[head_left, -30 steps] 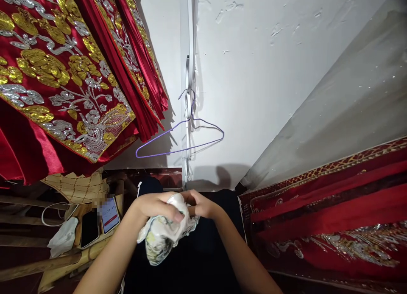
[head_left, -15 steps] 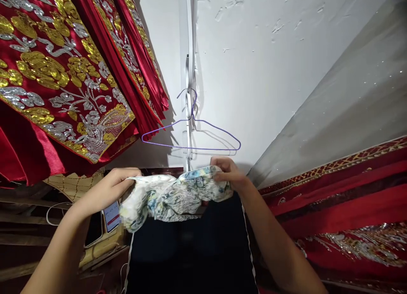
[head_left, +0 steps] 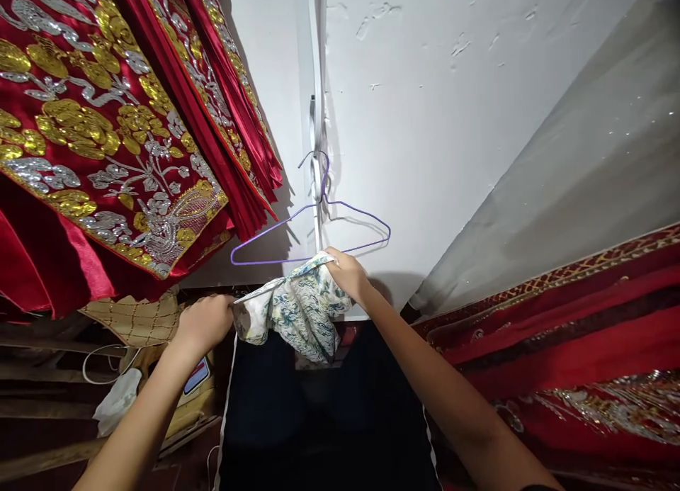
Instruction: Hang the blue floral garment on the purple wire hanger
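Note:
A small white garment (head_left: 302, 310) with a blue, green and yellow floral print is stretched between my hands, its folds bunched and hanging. My left hand (head_left: 206, 322) is closed on the left end of its top edge. Higher up, my right hand (head_left: 348, 273) pinches the other end, so the edge slants up to the right. Right behind sits a purple wire hanger (head_left: 273, 263), hooked on a white strap (head_left: 317, 87) against the wall. My right fingers are close to the hanger's lower bar; whether they touch it I cannot tell.
Red cloths with gold and silver sequin embroidery (head_left: 79, 130) hang at the left. More red embroidered fabric (head_left: 574, 335) lies at the right, below a grey sheer cloth (head_left: 531, 200). A phone (head_left: 196, 376) and a white plastic bag (head_left: 120, 399) lie at the lower left.
My right hand has moved left and up toward the hanger. My left hand has dropped slightly, and the garment now slants and hangs narrower. The hanger has swung a little, tilting down at its left.

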`<state>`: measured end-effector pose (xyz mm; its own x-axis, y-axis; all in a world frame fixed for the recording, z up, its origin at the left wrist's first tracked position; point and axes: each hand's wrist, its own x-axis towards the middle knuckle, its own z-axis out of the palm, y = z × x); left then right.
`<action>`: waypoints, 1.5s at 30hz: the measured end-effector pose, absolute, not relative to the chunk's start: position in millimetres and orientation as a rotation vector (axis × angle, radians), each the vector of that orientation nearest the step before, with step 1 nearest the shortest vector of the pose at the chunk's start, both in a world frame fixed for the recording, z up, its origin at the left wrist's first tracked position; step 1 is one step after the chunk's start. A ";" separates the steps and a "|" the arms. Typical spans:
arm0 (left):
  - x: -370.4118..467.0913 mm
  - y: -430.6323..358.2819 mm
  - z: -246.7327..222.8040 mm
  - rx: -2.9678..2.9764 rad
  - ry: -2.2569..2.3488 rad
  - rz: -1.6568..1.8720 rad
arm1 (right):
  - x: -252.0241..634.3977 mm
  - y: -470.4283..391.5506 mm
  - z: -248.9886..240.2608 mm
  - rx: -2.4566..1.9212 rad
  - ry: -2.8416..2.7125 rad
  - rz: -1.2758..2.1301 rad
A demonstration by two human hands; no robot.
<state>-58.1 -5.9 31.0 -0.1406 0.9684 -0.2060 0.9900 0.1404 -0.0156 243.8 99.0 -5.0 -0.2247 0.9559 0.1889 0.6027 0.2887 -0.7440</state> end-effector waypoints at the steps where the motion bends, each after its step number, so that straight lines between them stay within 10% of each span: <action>1: -59.2 -2.4 29.2 1.913 2.272 -0.229 | 247.9 94.5 -8.2 -1.378 -1.913 0.677; 29: -73.0 38.6 32.1 1.382 1.731 1.750 | 257.5 46.8 11.1 -1.386 -1.842 0.709; 45: 20.9 63.9 80.2 2.094 1.632 1.289 | 259.0 29.0 15.0 -1.323 -1.863 0.839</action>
<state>20.9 63.9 80.2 0.0157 0.8603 0.5096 0.6947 -0.3759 0.6132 259.0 29.0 15.0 -0.2401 0.9562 0.1675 0.5082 0.2709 -0.8175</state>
